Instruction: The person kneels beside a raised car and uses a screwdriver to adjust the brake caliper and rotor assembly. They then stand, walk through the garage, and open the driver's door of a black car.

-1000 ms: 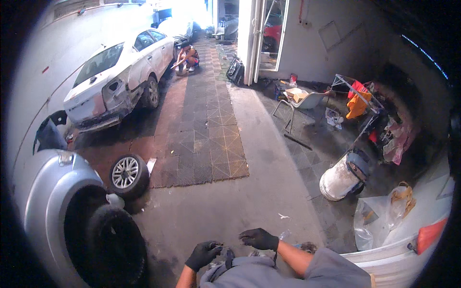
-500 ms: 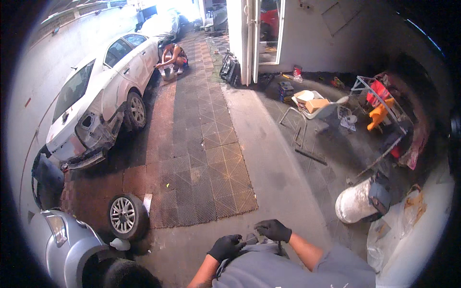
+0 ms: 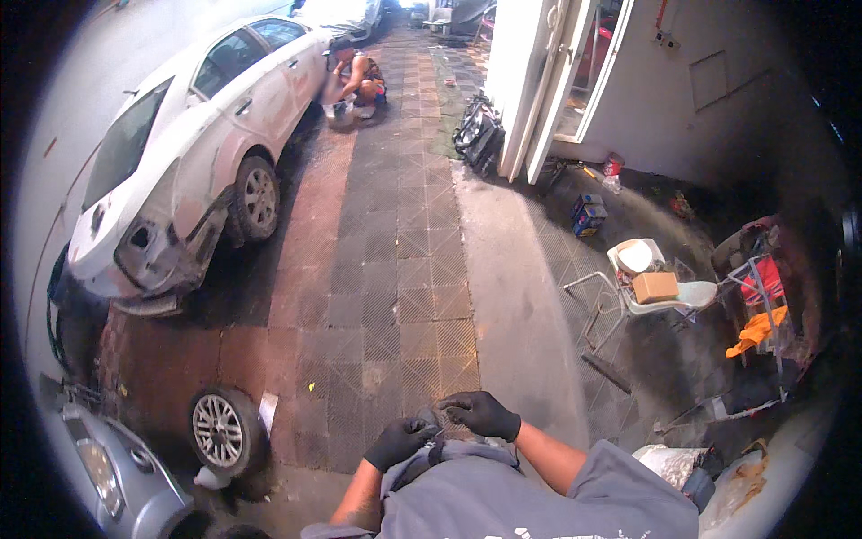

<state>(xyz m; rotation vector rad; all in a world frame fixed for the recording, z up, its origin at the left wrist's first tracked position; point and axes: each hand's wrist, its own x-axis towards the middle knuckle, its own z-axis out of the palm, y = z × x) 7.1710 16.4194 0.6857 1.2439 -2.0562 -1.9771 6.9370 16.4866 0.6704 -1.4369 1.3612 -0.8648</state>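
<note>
Both of my hands wear black gloves and are held in front of my grey shirt [image 3: 503, 490]. My left hand [image 3: 401, 444] is closed, its fingers pinched together near the shirt's lower edge. Just to its right, my right hand [image 3: 483, 415] has its fingers bent and pressed together, tips pointing at the left hand. Between the fingertips shows a small greyish thing [image 3: 429, 419], too small and blurred to name; the gloves partly hide it.
A loose wheel [image 3: 226, 431] stands at the left near a silver car front [image 3: 108, 472]. Beyond is a white car [image 3: 197, 153] with its rear bumper off, a person [image 3: 352, 81] crouching beside it. On the right, a chair [image 3: 620, 296] holds a box [image 3: 655, 287] and a bowl.
The view has shifted, so the chair and door sit farther right and the white bucket lower. My hands appear slightly farther left and higher, still close together.
</note>
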